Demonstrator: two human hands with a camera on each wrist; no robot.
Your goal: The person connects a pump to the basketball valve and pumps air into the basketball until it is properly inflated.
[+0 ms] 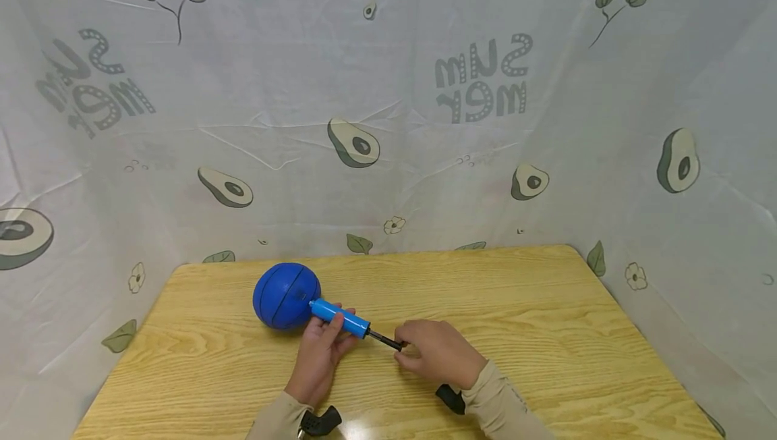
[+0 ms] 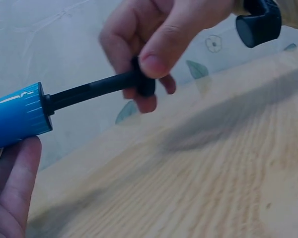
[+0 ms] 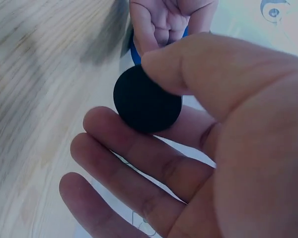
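Observation:
A blue ball (image 1: 285, 297) with dark seam lines sits on the left part of the table. My left hand (image 1: 322, 352) grips the blue barrel of a small hand pump (image 1: 349, 320), whose front tip meets the ball's right side. From the barrel's other end the black rod (image 2: 92, 92) stands drawn out. My right hand (image 1: 438, 351) pinches the round black handle (image 3: 147, 100) at the rod's end between thumb and fingers; the other fingers (image 3: 104, 208) spread loosely below it in the right wrist view.
The wood-grain table (image 1: 516, 305) has a pale printed curtain (image 1: 413, 177) behind it and along both sides. Black wrist-worn devices (image 1: 322, 421) sit at both sleeves.

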